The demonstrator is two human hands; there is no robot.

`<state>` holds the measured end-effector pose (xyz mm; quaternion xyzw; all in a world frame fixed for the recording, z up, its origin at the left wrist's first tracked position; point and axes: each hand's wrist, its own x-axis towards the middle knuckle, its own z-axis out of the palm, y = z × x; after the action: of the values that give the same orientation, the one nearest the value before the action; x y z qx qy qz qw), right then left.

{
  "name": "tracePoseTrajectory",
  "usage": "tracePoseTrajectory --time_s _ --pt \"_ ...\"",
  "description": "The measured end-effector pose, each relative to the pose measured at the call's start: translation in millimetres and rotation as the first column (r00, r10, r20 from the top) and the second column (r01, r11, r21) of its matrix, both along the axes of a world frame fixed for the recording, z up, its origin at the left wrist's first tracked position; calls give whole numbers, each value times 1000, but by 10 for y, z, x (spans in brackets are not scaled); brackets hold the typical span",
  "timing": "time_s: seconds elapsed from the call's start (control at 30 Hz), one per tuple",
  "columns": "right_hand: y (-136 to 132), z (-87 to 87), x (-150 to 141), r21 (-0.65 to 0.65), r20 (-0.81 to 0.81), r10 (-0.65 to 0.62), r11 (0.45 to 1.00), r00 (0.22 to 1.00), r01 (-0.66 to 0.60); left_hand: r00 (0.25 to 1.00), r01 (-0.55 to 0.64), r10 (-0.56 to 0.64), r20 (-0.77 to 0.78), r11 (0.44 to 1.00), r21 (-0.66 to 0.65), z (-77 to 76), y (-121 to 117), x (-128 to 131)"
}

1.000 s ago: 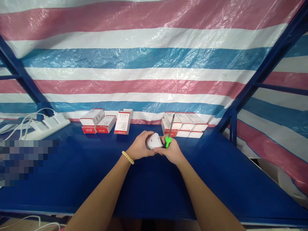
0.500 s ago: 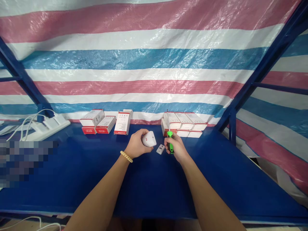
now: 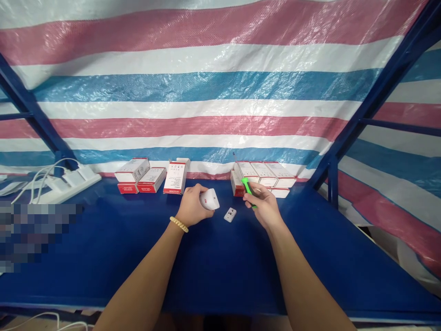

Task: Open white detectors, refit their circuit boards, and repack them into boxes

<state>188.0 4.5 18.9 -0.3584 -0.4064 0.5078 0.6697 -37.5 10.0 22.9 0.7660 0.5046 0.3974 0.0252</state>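
My left hand (image 3: 193, 205) is closed around a white plastic device (image 3: 209, 200) with a rounded front and small red marks, held above the table. In my right hand (image 3: 263, 202) is a screwdriver (image 3: 247, 185) with a green handle, its thin shaft pointing up and away toward the boxes. Between the two hands a small white plastic bracket (image 3: 230, 214) lies flat on the blue table (image 3: 220, 266). My fingers hide part of the device and the lower part of the screwdriver handle.
Behind my right hand stand stacked red-and-white boxes (image 3: 265, 172). More such boxes (image 3: 132, 170) and one upright box (image 3: 175, 177) are at the back left. A white power strip (image 3: 69, 186) with cables lies far left. Blue metal posts (image 3: 333, 179) and a striped tarp (image 3: 206, 87) enclose the table.
My right hand has moved right and slightly up with the screwdriver, which now tilts to the left. My left hand has shifted slightly left with the white device. The bracket has stayed put.
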Motion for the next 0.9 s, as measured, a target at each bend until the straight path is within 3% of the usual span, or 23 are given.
tracePoseTrajectory --time_s 0.2,0.3,0.47,0.77,0.9 --pt "10 41 82 -18 -221 -114 993 969 113 995 87 -82 58 993 -76 -9 5 1" --pt "23 48 119 -29 -279 -154 988 948 152 989 137 -134 60 989 -48 -72 36 3" --pt "66 46 126 -166 -347 -266 961 899 221 984 177 -177 22 984 -1 -154 75 9" --pt "113 -12 117 -199 -332 -294 951 896 238 996 5 -20 82 985 171 -163 106 34" --pt "107 -4 113 -197 -337 -298 950 893 243 992 -81 63 109 983 167 -138 128 28"
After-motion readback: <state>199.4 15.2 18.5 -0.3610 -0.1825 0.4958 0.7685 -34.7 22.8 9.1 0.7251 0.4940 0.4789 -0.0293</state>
